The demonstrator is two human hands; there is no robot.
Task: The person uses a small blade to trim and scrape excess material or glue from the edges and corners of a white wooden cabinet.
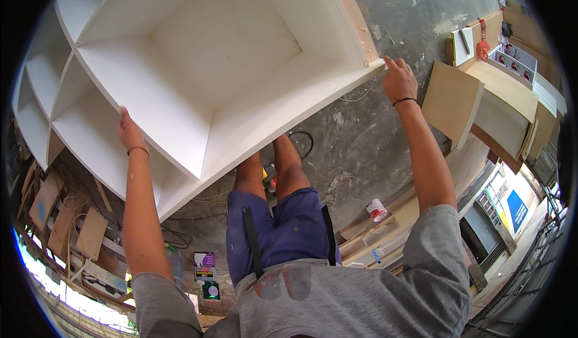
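Stained grey concrete floor (361, 130) lies beneath outstretched bare arms (428, 151). Left of centre, the left hand (131, 134) grasps a divider (153, 97) of the white, compartmented box cabinet (217, 49); upper right, the right hand (401, 82) touches its corner with bent fingers, grip unclear. It slants across the upper left, right side pinkish-brown.

A big white shelf (223, 37) is tipped at a slant in front of the person, its open side facing them. Flat boards split it into open boxes, one big and some smaller ones to the left. A strip of pinkish-brown wood (354, 19) runs along its right side, dotted with specks.
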